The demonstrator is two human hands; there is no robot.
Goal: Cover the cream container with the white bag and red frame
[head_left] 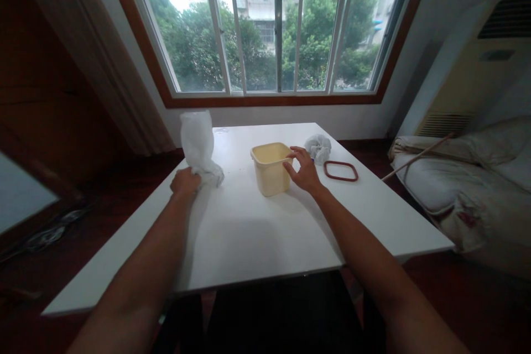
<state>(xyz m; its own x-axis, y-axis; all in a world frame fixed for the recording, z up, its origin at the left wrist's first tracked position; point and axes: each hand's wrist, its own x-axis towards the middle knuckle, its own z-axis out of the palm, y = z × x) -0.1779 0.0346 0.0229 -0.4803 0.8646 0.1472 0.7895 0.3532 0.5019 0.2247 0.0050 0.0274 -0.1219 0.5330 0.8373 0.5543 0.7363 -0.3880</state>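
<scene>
Left hand (185,182) fisted around white sheet (198,141), not yet at the open tub (269,174); right hand (305,170) rests loose, spread fingers on its rim; ring (341,171) lies apart, unfitted.

Bright backlight from the window (274,27); dim, bowed, slightly blurred edges.

One camera sits on the person's head, looking forward and slightly down across the white table (249,232) toward the window (276,27), close over the near edge.
</scene>
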